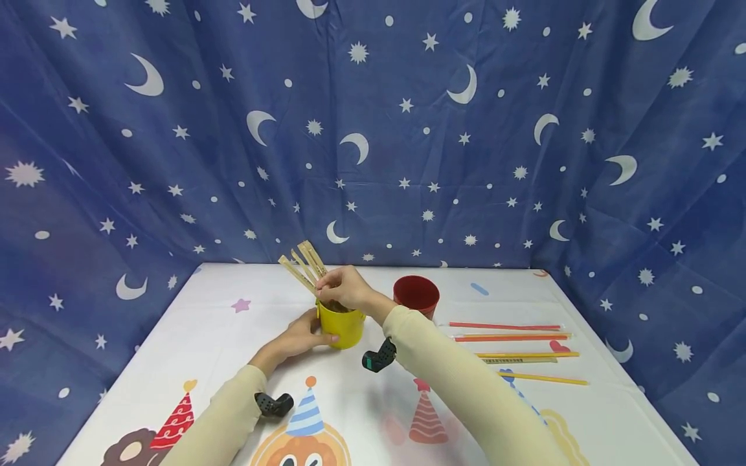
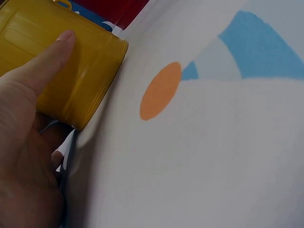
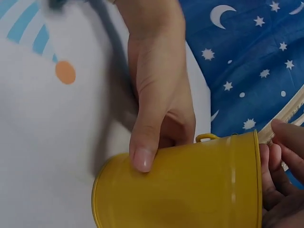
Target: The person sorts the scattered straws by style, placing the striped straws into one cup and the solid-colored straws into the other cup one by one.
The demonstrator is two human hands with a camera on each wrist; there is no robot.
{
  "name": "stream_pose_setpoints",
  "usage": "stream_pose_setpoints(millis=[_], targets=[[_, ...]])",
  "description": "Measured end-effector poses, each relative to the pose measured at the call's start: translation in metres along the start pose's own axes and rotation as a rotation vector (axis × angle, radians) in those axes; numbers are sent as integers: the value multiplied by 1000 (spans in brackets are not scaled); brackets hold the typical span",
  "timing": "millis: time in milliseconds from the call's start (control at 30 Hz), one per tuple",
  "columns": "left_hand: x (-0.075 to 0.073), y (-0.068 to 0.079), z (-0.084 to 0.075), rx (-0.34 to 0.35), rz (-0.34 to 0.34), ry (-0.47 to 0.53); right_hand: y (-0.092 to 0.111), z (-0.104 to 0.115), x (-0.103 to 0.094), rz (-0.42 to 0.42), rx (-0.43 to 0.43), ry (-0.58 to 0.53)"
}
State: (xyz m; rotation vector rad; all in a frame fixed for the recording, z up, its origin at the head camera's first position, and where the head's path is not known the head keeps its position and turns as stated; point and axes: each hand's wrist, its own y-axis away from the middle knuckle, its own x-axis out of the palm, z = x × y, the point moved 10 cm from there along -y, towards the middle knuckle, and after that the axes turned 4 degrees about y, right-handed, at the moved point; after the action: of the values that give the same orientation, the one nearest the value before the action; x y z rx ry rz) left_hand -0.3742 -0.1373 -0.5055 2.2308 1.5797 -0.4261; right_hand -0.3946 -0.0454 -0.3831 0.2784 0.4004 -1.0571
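A small yellow metal bucket point(image 1: 344, 329) stands on the table with several wrapped chopsticks point(image 1: 313, 259) leaning out of its mouth to the left. My left hand point(image 1: 300, 338) holds the bucket from its left side, thumb across the front wall, as the left wrist view shows. Over the rim, my right hand point(image 1: 345, 286) pinches one of the chopsticks between thumb and fingers. In the right wrist view, those fingertips point(image 3: 280, 128) are right at the rim beside the pale stick point(image 3: 287, 109). The lower ends of the chopsticks are hidden inside the bucket.
A red bucket point(image 1: 416, 294) stands right of the yellow one, partly behind my right forearm. Several red and yellow straws point(image 1: 527, 355) lie across the table's right side, with a wrapped chopstick pack point(image 1: 524, 360) among them. A blue star-and-moon curtain point(image 1: 373, 162) hangs behind the table.
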Motion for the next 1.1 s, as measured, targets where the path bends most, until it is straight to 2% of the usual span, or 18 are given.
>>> stream_pose_setpoints(millis=[133, 267, 500, 833, 1100], targets=[[1, 3, -2, -8, -1, -6, 4, 7, -4, -17, -53, 73], [-1, 5, -1, -17, -14, -29, 8, 7, -11, -46, -63, 95], [0, 7, -1, -15, -21, -27, 18, 4, -25, -72, -62, 25], [1, 2, -1, 2, -15, -12, 45, 4, -46, -87, -93, -64], [1, 1, 0, 3, -22, -10, 66, -6, -64, -94, -101, -84]])
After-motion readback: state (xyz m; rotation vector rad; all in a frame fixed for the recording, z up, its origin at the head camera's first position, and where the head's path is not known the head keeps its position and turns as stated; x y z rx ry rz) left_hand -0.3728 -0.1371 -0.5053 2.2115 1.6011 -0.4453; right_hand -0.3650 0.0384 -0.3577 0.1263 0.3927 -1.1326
